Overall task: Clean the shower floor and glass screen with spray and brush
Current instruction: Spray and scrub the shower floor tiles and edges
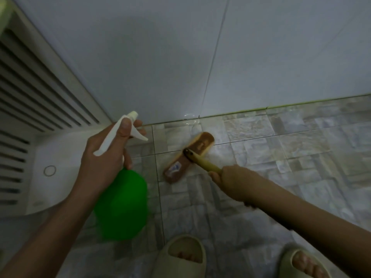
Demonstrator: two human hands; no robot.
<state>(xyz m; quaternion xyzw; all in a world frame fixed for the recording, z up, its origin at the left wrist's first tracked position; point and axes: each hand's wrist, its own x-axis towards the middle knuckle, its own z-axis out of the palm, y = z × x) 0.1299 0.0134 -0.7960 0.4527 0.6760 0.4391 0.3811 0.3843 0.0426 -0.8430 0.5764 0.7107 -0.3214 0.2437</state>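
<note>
My left hand [106, 155] grips the neck of a green spray bottle [122, 203] with a white trigger head, nozzle pointing toward the wall corner. My right hand [226, 179] is closed around the yellow handle of a scrub brush [188, 155]. The brush's brown wooden head lies flat on the grey stone-pattern floor tiles [281, 157], close to the base of the white wall. The floor around the brush looks wet. No glass screen is visible.
A white louvred door panel [30, 101] and a white rounded fixture [50, 169] stand at the left. White wall tiles [180, 57] fill the top. My two feet in beige slippers [182, 255] stand at the bottom edge.
</note>
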